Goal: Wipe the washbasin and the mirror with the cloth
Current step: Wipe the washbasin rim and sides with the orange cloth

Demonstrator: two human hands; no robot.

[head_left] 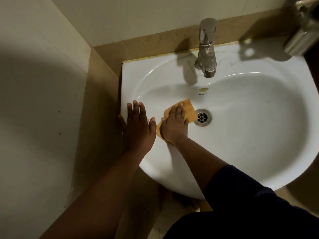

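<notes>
A white oval washbasin [250, 131] fills the middle and right of the head view. An orange cloth [189, 111] lies flat inside the bowl, just left of the metal drain [202, 117]. My right hand [174, 123] presses flat on the cloth with straight fingers. My left hand [138, 125] rests flat on the basin's left rim, fingers straight and spread. The mirror is not in view.
A chrome tap [207, 49] stands at the back of the basin. A steel holder [300, 37] juts out at the top right. A brown stone ledge [103, 87] borders the basin at left and back, with cream wall tiles [38, 100] beyond.
</notes>
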